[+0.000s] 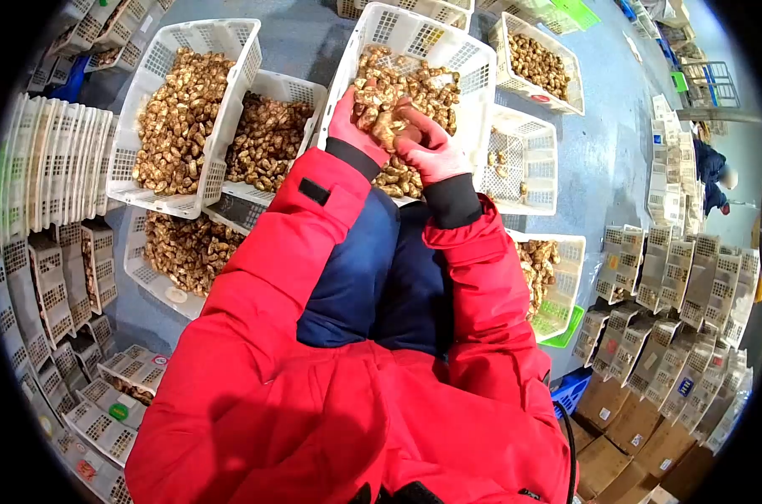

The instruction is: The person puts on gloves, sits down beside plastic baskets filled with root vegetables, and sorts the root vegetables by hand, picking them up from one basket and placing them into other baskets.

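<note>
In a red sleeve with a black cuff, my left hand is closed around brown, pale-cracked mushrooms that look like shiitake. My right hand, gloved in pink like the left, meets it from the right, its fingers curled on mushrooms at the same bunch. Both hands are over a white perforated crate, which stands tilted in front of my knees. More mushrooms lie in this crate, behind and below my hands. The undersides of the held mushrooms are partly hidden by my fingers.
Mushroom-filled crates stand at left, near left and back right. A right-hand crate holds a few mushrooms. Stacked crates line the left side, others the right, above cardboard boxes. A person is at far right.
</note>
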`<state>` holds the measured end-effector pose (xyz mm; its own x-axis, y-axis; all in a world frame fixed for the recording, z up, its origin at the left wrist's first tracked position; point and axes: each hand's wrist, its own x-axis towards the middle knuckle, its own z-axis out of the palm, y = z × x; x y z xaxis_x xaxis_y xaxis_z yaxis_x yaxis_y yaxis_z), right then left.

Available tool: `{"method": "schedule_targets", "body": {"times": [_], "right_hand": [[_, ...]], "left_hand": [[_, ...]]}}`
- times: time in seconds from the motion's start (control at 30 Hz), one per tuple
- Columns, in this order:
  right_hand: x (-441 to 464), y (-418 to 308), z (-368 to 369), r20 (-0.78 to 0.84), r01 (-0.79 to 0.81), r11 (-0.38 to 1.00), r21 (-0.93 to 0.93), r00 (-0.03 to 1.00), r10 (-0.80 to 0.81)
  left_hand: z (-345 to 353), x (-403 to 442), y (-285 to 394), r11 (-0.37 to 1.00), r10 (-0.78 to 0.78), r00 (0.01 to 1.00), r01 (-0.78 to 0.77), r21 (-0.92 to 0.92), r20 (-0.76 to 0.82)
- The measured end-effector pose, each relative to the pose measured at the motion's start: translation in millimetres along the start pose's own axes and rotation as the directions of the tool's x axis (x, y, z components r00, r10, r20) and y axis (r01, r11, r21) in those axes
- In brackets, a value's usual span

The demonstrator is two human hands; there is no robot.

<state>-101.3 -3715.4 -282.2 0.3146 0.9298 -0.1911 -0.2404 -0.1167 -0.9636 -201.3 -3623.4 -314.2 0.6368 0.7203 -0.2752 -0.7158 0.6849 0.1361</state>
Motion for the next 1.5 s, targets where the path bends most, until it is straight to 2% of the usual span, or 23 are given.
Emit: {"method": "schedule_targets", "body": {"times": [0.03,0.13,0.2,0.37,0.43,0.47,0.67,0.7,0.77,0.83,0.87,0.93,1.0,1.03,1.07,1.1,1.17,1.2,1.23,1.3,1.37,1.47,1.5], "right_hand": [[1.2,2.0,-12.1,0.162,-0.110,0.974,0.196,0.984,0.078],[-4.4,-6.9,-8.1,0.213,-0.219,0.863,0.455,0.968,0.133],[-2.7,-3.8,-10.0,0.310,-0.256,0.819,0.513,0.945,0.101],[-4.7,-22.6,1.1,0.366,-0.244,0.775,0.582,0.931,0.018],[-1.5,-28.1,4.6,0.349,-0.266,0.759,0.594,0.936,0.056],[0.4,-27.4,3.6,0.324,-0.248,0.796,0.553,0.944,0.069],[5.8,-12.2,-2.1,0.160,-0.128,0.924,0.361,0.984,0.073],[3.6,-18.5,0.2,0.137,-0.110,0.949,0.296,0.988,0.072],[2.4,-20.0,3.5,0.091,-0.057,0.979,0.194,0.995,0.040],[1.8,-19.4,14.7,0.012,-0.074,0.984,0.162,0.997,0.073],[2.2,-18.8,21.4,-0.028,-0.084,0.986,0.146,0.996,0.089],[-0.5,-12.0,31.9,-0.055,0.034,0.993,-0.111,0.998,-0.040],[-2.7,-11.9,42.5,-0.004,0.261,0.829,-0.494,0.953,-0.302],[-4.4,-18.1,44.5,0.050,0.309,0.657,-0.688,0.923,-0.381],[-9.0,-32.1,53.3,0.076,0.261,0.553,-0.792,0.939,-0.335],[-8.1,-33.4,56.6,0.113,0.279,0.489,-0.826,0.933,-0.341],[-0.7,-25.6,57.3,0.169,0.334,0.356,-0.873,0.891,-0.422],[-1.6,-26.9,58.2,0.163,0.346,0.377,-0.859,0.883,-0.439],[4.6,-29.6,57.4,0.228,0.394,0.349,-0.851,0.873,-0.430],[6.1,-18.5,50.2,0.166,0.394,0.437,-0.808,0.865,-0.473],[2.5,-26.7,44.4,0.035,0.257,0.757,-0.600,0.955,-0.296],[-8.7,-33.4,44.0,0.009,0.198,0.839,-0.506,0.974,-0.225],[-9.1,-32.9,45.6,0.053,0.237,0.747,-0.621,0.964,-0.262]], "left_hand": [[0.1,0.1,-0.1,1.000,0.001,1.000,-0.001,0.001,0.017],[-3.3,0.1,-1.3,0.999,0.028,0.999,-0.029,0.025,0.036],[-2.8,1.7,-1.9,0.996,0.075,0.997,-0.077,0.051,0.037],[-6.7,1.5,1.2,0.999,-0.053,0.998,0.053,0.007,0.036],[-23.7,6.6,5.5,0.989,-0.136,0.973,0.145,-0.037,0.188],[-19.9,4.9,8.1,0.980,-0.172,0.949,0.192,-0.053,0.265],[7.2,-4.8,-2.1,0.996,0.033,0.999,-0.035,0.077,0.026],[10.2,-7.3,-0.8,0.998,0.000,1.000,0.000,0.057,0.008],[-3.0,-2.8,9.2,0.972,-0.189,0.924,0.225,-0.072,0.331],[-6.0,-3.9,4.8,0.994,-0.105,0.991,0.103,0.033,0.077],[-6.9,-2.4,3.0,0.997,-0.061,0.997,0.058,0.047,0.050],[-10.8,1.7,0.9,0.997,0.030,1.000,-0.030,0.075,-0.003],[-11.2,2.4,1.5,0.997,-0.002,1.000,0.000,0.072,0.028],[-12.2,0.2,1.6,0.996,-0.029,0.999,0.028,0.081,0.013],[-9.5,-2.0,2.6,0.994,-0.056,0.998,0.056,0.091,-0.001],[-21.4,6.2,1.1,0.990,-0.027,0.997,0.017,0.137,0.068],[-16.1,8.1,1.4,0.955,0.133,0.991,-0.127,0.269,-0.004],[-8.9,1.1,1.8,0.930,0.157,0.988,-0.146,0.338,-0.006],[-21.8,7.4,7.1,0.964,0.074,0.997,-0.078,0.256,0.026],[-18.2,5.8,3.6,0.991,-0.001,0.995,-0.012,0.132,0.095],[-0.9,-5.7,-1.3,0.997,0.001,0.994,-0.009,0.081,0.105],[2.1,-5.7,-5.0,0.997,-0.003,0.999,0.001,0.080,0.033],[3.3,-6.6,-5.1,0.998,0.007,1.000,-0.007,0.069,0.004]]}}
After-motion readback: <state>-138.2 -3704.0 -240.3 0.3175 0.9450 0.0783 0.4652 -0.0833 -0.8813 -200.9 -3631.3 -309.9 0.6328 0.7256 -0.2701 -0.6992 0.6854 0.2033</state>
